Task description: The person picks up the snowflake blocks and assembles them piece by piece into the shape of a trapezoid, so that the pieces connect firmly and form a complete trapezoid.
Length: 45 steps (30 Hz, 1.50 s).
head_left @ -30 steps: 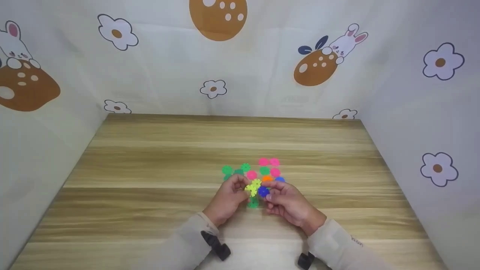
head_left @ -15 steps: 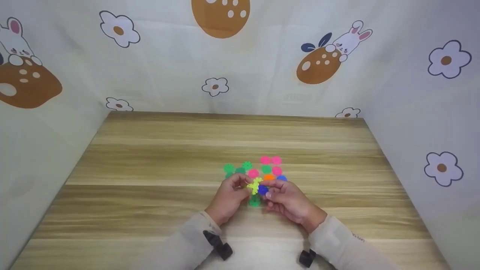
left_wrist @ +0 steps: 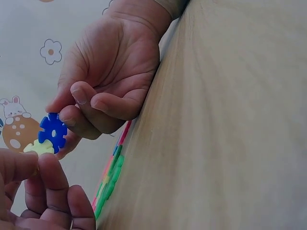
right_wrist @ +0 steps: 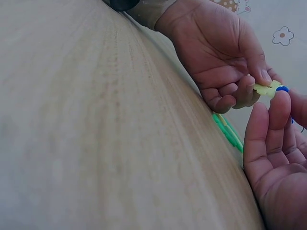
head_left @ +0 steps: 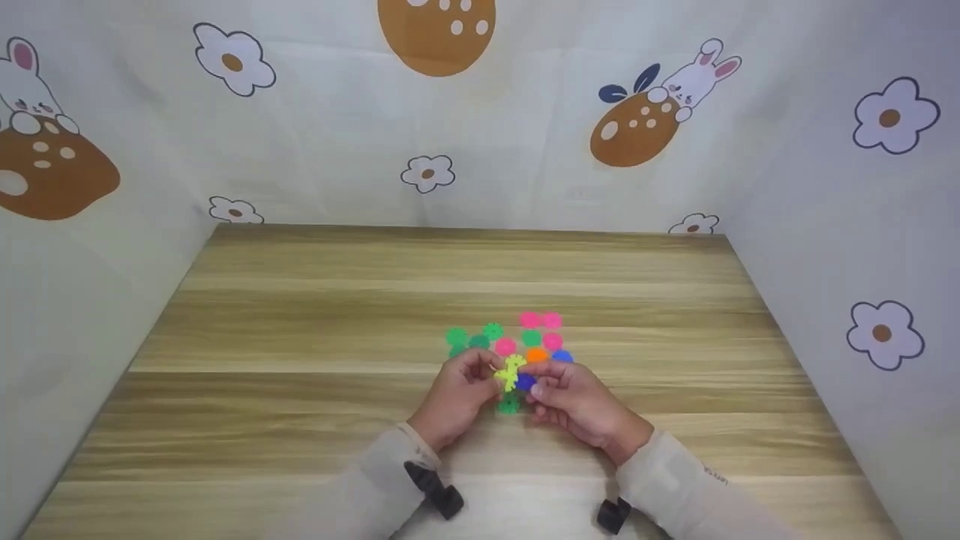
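Note:
Between thumb and fingers, my left hand (head_left: 459, 390) pinches yellow notched discs (head_left: 511, 373), toy snowflake pieces joined to each other. My right hand (head_left: 581, 401) pinches a dark blue notched disc (head_left: 526, 382) right beside them. In the left wrist view the blue disc (left_wrist: 53, 132) meets the edge of a yellow one (left_wrist: 40, 147); whether their slots are fully locked I cannot tell. Both hands are raised above the table, fingertips close together. Fingers cover part of the pieces. Below the held pieces lies a green disc (head_left: 508, 405).
Just beyond the hands, several notched discs lie on the wooden table (head_left: 300, 315): green ones (head_left: 457, 336) at left, pink ones (head_left: 552, 320) at right, an orange one (head_left: 536, 355) and a lighter blue one (head_left: 562, 357). A patterned cloth (head_left: 337, 135) surrounds the table's back and sides.
The yellow discs have turned from facing the head camera to more edge-on, and the blue disc now sits closer against them. Both hands stay in nearly the same place.

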{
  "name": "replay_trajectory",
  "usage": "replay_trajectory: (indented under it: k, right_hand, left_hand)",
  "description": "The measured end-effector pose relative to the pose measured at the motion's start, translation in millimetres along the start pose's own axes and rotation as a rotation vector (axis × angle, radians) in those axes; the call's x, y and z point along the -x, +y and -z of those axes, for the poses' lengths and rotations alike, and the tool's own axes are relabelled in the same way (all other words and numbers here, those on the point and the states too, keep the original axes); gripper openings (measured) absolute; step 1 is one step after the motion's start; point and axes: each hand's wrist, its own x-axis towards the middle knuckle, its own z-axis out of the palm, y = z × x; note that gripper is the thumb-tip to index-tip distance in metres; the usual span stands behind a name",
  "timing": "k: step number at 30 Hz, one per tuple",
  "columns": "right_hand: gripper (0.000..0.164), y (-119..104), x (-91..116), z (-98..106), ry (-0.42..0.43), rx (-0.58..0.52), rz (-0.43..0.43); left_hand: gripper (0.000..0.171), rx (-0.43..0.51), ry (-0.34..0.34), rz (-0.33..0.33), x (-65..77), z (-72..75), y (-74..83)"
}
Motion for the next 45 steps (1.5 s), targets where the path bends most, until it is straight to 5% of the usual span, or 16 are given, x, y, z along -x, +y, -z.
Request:
replay_trajectory:
  k: [9, 19, 27, 36, 45]
  right_hand:
    - [0.025, -0.4, 0.2, 2.2, -0.003, 0.016, 0.011]
    - [0.024, -3.1, 2.6, 0.5, 0.02, 0.021, 0.001]
    - [0.034, -8.4, 1.6, 4.2, 0.099, 0.084, -0.04]
    - [0.04, -33.5, 3.2, 25.5, 0.309, 0.448, -0.025]
    - [0.034, -40.4, 6.6, 36.5, 0.256, 0.736, -0.084]
  left_hand:
    - [0.017, -0.088, -0.023, 0.017, -1.4, 0.2, 4.0]
    - [0.013, -0.152, -0.06, -0.052, -1.7, -2.4, 7.3]
    - [0.017, -0.075, -0.026, -0.028, -3.1, -1.5, 1.4]
    - [0.023, -0.003, 0.012, 0.04, -3.8, 4.7, -2.2]
    - [0.024, 0.01, 0.005, 0.055, -4.4, 6.0, -0.6]
